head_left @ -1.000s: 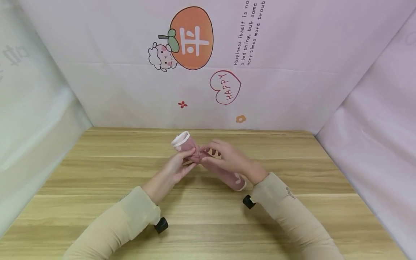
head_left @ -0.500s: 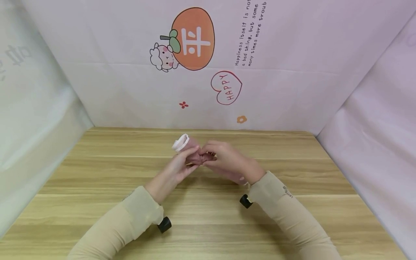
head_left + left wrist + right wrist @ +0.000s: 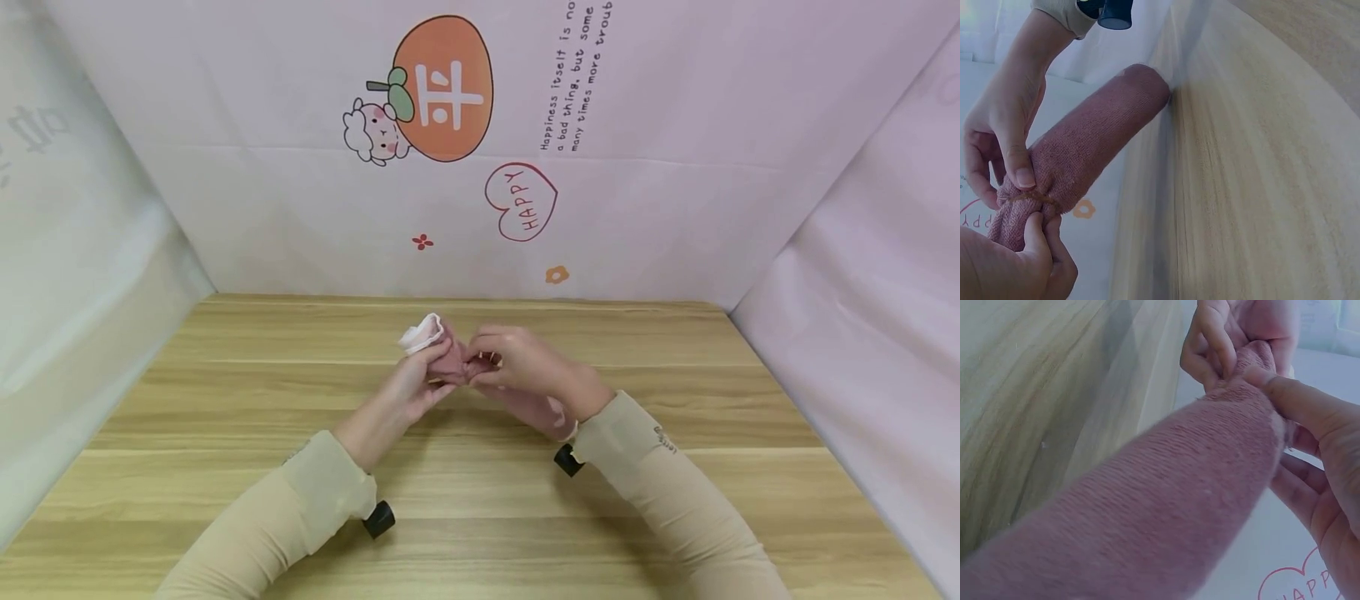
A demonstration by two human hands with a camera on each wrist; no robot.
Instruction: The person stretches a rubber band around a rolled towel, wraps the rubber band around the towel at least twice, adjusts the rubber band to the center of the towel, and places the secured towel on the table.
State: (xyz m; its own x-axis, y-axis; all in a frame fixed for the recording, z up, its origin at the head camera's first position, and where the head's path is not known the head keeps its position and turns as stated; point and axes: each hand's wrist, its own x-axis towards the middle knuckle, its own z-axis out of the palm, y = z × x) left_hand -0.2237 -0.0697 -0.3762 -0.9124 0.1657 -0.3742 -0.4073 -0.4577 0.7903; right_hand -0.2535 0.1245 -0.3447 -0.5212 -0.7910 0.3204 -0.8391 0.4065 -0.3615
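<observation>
A pink rolled towel (image 3: 528, 408) with white edging at its ends is cinched in the middle. In the left wrist view a thin brownish band (image 3: 1036, 197) crosses this cinch. My left hand (image 3: 405, 387) grips the roll just left of the cinch, thumb on top and fingers beneath. From the other side my right hand (image 3: 528, 367) pinches the cloth at the cinch with thumb and fingertips. The white-edged far end (image 3: 422, 333) sticks up past my left thumb. Part of the right half is hidden under my right hand and wrist.
The wood-grain table (image 3: 480, 533) lies beneath both forearms. White printed cloth (image 3: 300, 225) stands behind it and along both sides. A black wrist camera (image 3: 379, 519) hangs below the left cuff, another black wrist camera (image 3: 568, 460) below the right.
My right fingers have closed in from a looser hold to a pinch at the cinch. The towel's white-edged far end has shifted slightly down and right, and its opening has changed shape.
</observation>
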